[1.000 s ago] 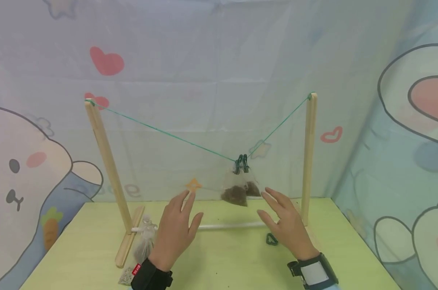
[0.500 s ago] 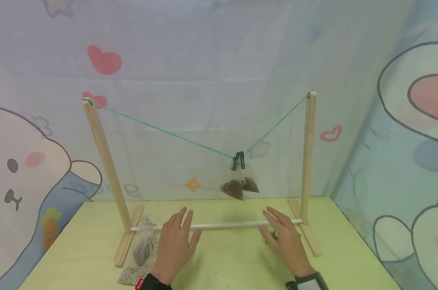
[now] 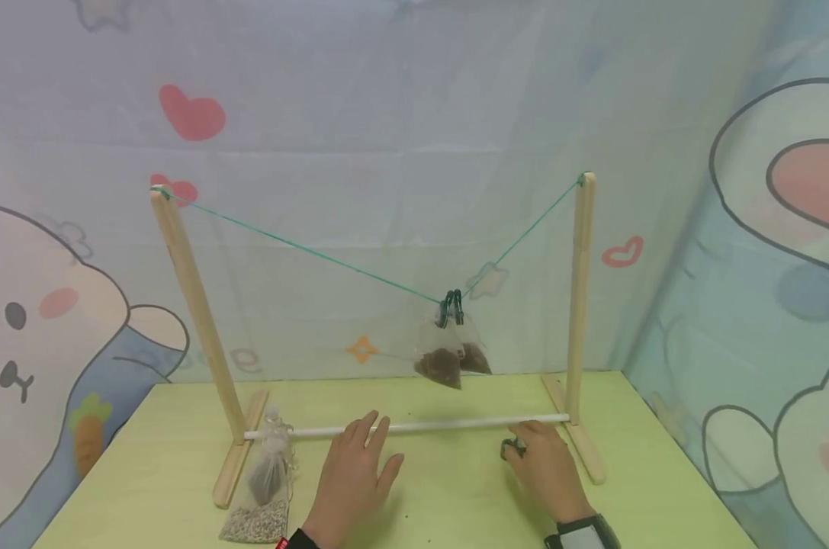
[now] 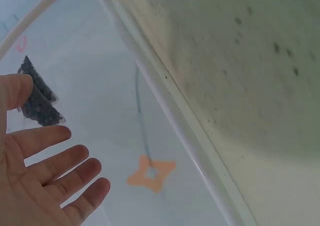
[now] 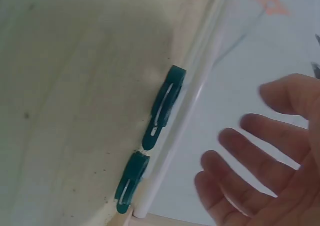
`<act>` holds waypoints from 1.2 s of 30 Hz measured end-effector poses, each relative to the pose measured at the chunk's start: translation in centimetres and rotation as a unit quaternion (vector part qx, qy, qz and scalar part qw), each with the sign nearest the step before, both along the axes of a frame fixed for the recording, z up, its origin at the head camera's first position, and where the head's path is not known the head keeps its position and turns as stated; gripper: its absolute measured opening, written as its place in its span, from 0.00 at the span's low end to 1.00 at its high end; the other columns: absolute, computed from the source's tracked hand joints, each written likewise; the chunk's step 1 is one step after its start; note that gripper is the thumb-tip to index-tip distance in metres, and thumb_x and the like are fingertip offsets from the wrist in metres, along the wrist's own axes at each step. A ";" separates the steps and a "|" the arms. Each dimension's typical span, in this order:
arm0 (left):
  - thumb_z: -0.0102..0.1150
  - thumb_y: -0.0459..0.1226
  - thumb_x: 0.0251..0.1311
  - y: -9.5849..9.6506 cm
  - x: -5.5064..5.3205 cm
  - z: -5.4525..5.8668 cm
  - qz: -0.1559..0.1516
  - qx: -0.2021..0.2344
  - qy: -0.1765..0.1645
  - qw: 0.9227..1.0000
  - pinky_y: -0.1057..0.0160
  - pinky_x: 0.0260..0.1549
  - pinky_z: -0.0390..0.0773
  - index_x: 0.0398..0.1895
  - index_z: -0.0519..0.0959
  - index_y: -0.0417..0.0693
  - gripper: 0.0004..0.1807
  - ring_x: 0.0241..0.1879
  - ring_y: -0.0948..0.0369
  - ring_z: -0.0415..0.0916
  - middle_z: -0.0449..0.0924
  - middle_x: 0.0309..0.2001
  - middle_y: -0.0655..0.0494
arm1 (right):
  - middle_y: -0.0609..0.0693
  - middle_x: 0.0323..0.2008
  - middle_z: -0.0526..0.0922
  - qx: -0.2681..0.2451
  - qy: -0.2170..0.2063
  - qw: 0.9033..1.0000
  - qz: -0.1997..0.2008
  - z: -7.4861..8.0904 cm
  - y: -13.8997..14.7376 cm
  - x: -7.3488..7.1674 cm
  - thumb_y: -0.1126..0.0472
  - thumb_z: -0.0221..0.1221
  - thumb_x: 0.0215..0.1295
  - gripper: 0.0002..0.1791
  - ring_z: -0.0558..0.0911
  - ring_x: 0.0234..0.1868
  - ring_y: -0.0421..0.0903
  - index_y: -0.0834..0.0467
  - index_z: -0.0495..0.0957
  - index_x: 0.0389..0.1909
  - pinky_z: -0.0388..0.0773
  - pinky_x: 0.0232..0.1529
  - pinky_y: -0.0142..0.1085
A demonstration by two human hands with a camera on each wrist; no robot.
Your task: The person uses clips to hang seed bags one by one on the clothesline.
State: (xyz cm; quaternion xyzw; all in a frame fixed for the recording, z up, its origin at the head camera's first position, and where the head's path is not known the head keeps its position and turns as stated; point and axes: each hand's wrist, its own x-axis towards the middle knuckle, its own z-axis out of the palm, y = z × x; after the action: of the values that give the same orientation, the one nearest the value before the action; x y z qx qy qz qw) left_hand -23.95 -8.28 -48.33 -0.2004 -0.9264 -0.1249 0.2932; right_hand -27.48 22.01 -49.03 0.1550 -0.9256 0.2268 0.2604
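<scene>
My right hand point(image 3: 544, 461) is over the table beside two small dark green clips point(image 3: 509, 448). In the right wrist view both clips, an upper clip point(image 5: 167, 105) and a lower clip point(image 5: 132, 181), lie on the table, apart from the spread fingers. My left hand point(image 3: 352, 476) hovers over the table near the white rod point(image 3: 455, 425), fingers spread, holding nothing. Two clear bags with dark brown contents, a left bag point(image 3: 440, 366) and a right bag point(image 3: 474, 358), hang by dark clips point(image 3: 447, 309) from a sagging green string point(image 3: 318, 253).
Wooden posts, a left post point(image 3: 197, 309) and a right post point(image 3: 580, 305), carry the string. At the left foot stands a tied sheer pouch point(image 3: 268, 473), with a clear bag of pale grains point(image 3: 255, 522) before it. A printed curtain point(image 3: 304, 114) hangs behind the table point(image 3: 441, 496).
Both hands have come down from beside the hanging bags towards the table. The right hand has come to the loose clips; the left has shifted right. The bags sway slightly.
</scene>
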 end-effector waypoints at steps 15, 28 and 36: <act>0.67 0.49 0.66 2.5 0.7 -1.3 -0.032 -0.049 0.039 0.997 0.51 0.47 0.83 0.61 0.81 0.40 0.27 0.56 0.50 0.80 0.80 0.59 0.44 | 0.61 0.32 0.86 0.073 -0.085 0.994 -0.007 -1.5 1.2 -1.0 0.78 0.67 0.47 0.14 0.84 0.34 0.59 0.68 0.87 0.37 0.84 0.39 0.54; 0.62 0.48 0.70 2.8 1.2 -0.9 -0.026 -0.064 -0.046 0.997 0.48 0.55 0.81 0.65 0.78 0.41 0.27 0.60 0.49 0.78 0.78 0.64 0.44 | 0.52 0.28 0.86 0.039 -0.177 0.983 -0.006 -0.8 1.6 -1.0 0.80 0.63 0.53 0.13 0.83 0.30 0.49 0.58 0.83 0.26 0.84 0.33 0.47; 0.63 0.47 0.70 2.8 1.2 -0.6 -0.030 -0.060 -0.042 0.997 0.48 0.55 0.81 0.65 0.78 0.41 0.27 0.60 0.49 0.78 0.78 0.63 0.44 | 0.47 0.22 0.77 0.031 -0.182 0.983 0.000 -0.2 1.3 -0.7 0.79 0.64 0.52 0.13 0.72 0.24 0.42 0.57 0.78 0.23 0.74 0.26 0.37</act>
State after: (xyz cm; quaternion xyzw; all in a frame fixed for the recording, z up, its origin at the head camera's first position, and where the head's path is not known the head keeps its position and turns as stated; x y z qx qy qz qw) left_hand -22.72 -5.52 -48.89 -0.2399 -0.9373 -0.0867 0.2376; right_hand -28.21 23.29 -49.27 0.1195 -0.9640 0.2227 0.0826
